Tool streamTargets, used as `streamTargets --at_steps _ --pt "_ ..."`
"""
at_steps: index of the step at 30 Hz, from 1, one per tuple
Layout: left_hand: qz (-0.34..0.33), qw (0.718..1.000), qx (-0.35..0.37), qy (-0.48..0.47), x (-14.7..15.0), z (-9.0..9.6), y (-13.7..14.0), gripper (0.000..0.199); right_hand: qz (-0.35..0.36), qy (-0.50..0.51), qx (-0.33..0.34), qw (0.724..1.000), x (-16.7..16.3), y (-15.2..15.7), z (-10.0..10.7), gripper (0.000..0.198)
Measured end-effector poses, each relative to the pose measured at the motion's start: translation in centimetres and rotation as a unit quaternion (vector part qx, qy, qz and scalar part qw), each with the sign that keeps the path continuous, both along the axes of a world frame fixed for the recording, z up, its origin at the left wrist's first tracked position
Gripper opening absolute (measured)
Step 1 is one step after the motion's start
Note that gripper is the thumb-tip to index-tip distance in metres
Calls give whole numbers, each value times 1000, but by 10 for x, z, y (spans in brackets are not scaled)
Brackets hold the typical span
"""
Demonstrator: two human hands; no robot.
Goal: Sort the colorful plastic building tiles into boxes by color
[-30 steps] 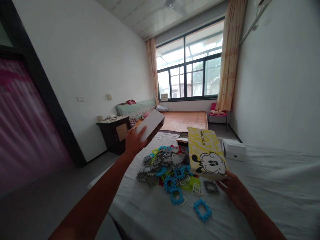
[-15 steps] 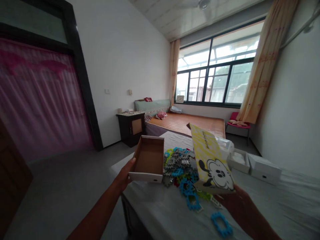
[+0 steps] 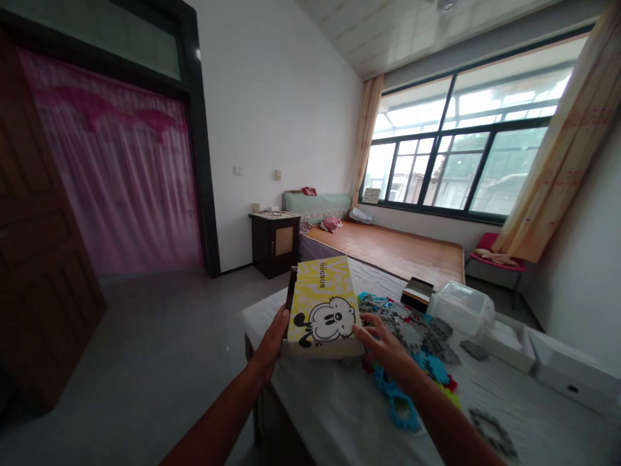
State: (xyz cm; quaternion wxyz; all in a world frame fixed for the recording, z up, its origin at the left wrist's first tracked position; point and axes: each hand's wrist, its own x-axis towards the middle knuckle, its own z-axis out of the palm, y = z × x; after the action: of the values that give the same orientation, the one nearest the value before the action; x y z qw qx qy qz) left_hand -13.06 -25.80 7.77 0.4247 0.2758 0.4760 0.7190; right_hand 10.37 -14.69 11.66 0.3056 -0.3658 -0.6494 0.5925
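Note:
A yellow and white box lid (image 3: 323,291) with a cartoon dog and the word BOBDOG lies over a shoebox (image 3: 292,288), slightly askew. A dark strip of the box's inside shows along the left side. My left hand (image 3: 276,333) grips the box at its left edge, thumb up against the side. On the right edge of the lid, my right hand (image 3: 381,340) holds with bent fingers, the thumb hidden. Beside and below this hand lies a pile of gear-edged plastic pieces (image 3: 410,333) in grey, blue, green and red.
The pile and boxes sit on a table (image 3: 334,404) with a pale cloth. A small dark open box (image 3: 417,294), a clear plastic container (image 3: 463,307), an open white box (image 3: 509,343) and a closed white box (image 3: 572,366) stand to the right. A bed (image 3: 388,246) is behind.
My right hand has brought the lid leftward from above the pile onto the box in my left hand. The box's open inside is now mostly covered. The view has turned left.

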Motion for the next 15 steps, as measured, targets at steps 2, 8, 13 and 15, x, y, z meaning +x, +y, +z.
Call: streamTargets --at_steps 2,8,13,15 --pt "-7 1000 -11 -7 1 -2 0 67 11 -12 23 1000 -5 4 -8 65" --pt "-57 997 -34 -42 9 0 -1 66 47 31 -83 995 -16 7 -27 70" --pt "-68 997 27 -12 27 27 -8 65 36 101 -100 989 -5 -11 -15 75" --pt "-66 997 43 -8 38 40 -6 68 31 132 -93 986 6 -18 -5 74"
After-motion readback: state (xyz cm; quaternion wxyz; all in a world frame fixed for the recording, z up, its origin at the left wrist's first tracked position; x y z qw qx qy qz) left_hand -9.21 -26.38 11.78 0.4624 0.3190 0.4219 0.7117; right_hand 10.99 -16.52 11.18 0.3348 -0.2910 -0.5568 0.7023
